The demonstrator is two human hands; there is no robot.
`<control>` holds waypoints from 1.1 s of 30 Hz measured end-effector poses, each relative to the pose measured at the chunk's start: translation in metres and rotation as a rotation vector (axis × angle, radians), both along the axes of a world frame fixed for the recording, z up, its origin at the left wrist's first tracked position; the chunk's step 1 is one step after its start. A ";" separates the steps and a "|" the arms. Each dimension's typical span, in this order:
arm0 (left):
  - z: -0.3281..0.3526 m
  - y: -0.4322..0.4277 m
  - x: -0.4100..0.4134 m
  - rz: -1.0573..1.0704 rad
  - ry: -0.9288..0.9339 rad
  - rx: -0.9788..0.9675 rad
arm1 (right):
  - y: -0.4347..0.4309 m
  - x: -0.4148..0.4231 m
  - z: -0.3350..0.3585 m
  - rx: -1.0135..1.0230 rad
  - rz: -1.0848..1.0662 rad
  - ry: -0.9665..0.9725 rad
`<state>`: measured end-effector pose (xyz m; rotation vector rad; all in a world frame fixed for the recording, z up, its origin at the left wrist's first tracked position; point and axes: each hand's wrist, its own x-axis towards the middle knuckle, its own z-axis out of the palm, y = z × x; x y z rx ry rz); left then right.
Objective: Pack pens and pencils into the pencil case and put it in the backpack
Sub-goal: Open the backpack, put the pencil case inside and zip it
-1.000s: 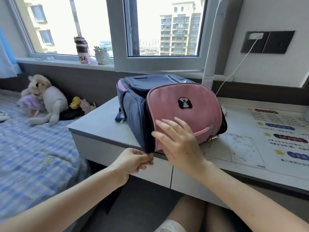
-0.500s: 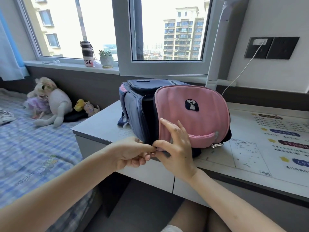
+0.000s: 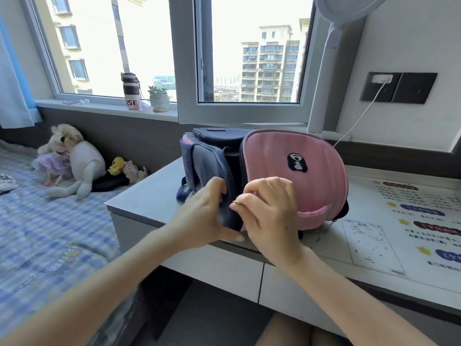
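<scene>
Head view: a bedroom with a wide window [image 3: 249, 51], and a grey desk [image 3: 149, 211] standing against a checked bed [image 3: 50, 233]. The pink and navy backpack [image 3: 287, 156] lies at the desk's near left corner, with a dark gap open between its pink front and navy body. A second ago the left hand [image 3: 199, 216] held the zipper pull [image 3: 235, 202] below the desk edge while the right hand [image 3: 269, 213] lay flat on the pink front. Now the right fingers [image 3: 252, 196] pinch the pull, and the left hand has risen to grip the navy side panel, thumb underneath. Both forearms reach in from below. No pencil case shows; it is probably already inside, and zipping shut looks like the step in hand.
</scene>
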<state>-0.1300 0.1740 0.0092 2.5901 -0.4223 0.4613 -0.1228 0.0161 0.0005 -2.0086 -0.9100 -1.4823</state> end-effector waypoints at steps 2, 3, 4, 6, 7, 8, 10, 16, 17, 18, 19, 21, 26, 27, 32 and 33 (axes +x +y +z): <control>-0.004 -0.010 0.005 -0.005 -0.111 -0.039 | 0.002 0.002 0.016 0.061 -0.035 0.002; -0.004 -0.015 0.006 -0.022 -0.159 -0.092 | 0.002 0.006 0.024 0.073 -0.061 0.003; -0.004 -0.020 0.006 -0.027 -0.188 -0.140 | 0.003 0.011 0.033 0.081 -0.086 0.016; -0.003 -0.027 0.006 -0.018 -0.202 -0.168 | 0.006 0.025 0.053 0.122 -0.127 0.127; -0.004 -0.027 0.006 -0.021 -0.195 -0.150 | 0.010 0.033 0.063 0.159 -0.141 0.224; -0.005 -0.027 0.005 -0.033 -0.178 -0.113 | 0.013 0.043 0.071 0.191 -0.159 0.326; -0.012 -0.022 0.004 -0.066 -0.139 -0.018 | 0.021 0.067 0.082 0.187 -0.248 0.460; -0.011 0.008 0.002 -0.198 0.188 -0.212 | 0.026 0.110 0.095 0.146 -0.340 0.679; -0.004 0.012 0.005 -0.204 0.162 -0.320 | 0.030 0.109 0.094 0.091 -0.297 0.652; 0.005 0.014 0.010 -0.156 0.066 -0.395 | 0.033 0.107 0.093 0.029 -0.255 0.610; 0.014 0.012 0.018 -0.067 -0.073 -0.402 | 0.036 0.104 0.093 -0.034 -0.236 0.556; 0.031 0.001 0.037 0.111 -0.327 -0.255 | 0.038 0.105 0.095 -0.095 -0.260 0.488; 0.039 -0.031 0.081 0.102 -0.074 -0.139 | 0.016 0.139 0.102 0.025 -0.344 0.593; 0.038 -0.034 0.084 0.102 -0.065 -0.128 | 0.009 0.146 0.100 0.033 -0.369 0.608; 0.025 -0.023 0.087 0.155 -0.146 -0.106 | -0.059 0.180 0.088 0.206 -0.602 0.706; 0.020 -0.020 0.087 0.154 -0.145 -0.075 | -0.078 0.185 0.083 0.272 -0.640 0.758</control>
